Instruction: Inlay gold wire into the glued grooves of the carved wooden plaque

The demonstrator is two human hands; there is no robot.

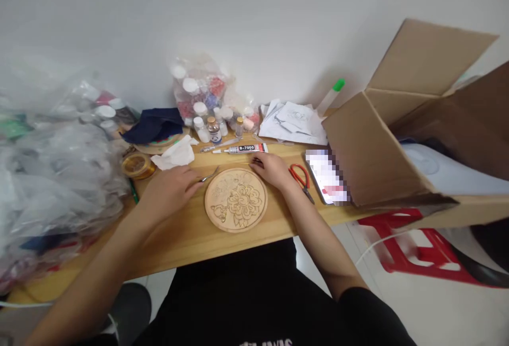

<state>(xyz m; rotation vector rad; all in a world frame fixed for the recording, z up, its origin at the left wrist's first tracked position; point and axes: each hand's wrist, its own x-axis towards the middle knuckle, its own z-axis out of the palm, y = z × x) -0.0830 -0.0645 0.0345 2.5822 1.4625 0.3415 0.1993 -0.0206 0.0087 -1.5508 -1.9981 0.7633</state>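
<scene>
A round wooden plaque [243, 202] with a flower design in raised, gold-looking outlines lies flat near the table's front edge. To its left, my left hand [173, 189] is closed around metal tweezers [208, 178], whose tips point up and to the right. My right hand [272, 170] rests at the plaque's upper right rim with its fingers curled; what they hold, if anything, is hidden. Just behind those fingers lies a tube of B-7000 glue [246, 148]. Red-handled pliers [301, 179] lie right of my right hand.
A phone [326, 176] and an open cardboard box [358, 149] stand on the right. Behind are drawing papers [294, 123] and several small bottles [214, 131]. A spool of golden wire [137, 165], a white tissue [175, 154] and heaped plastic bags [59, 176] occupy the left.
</scene>
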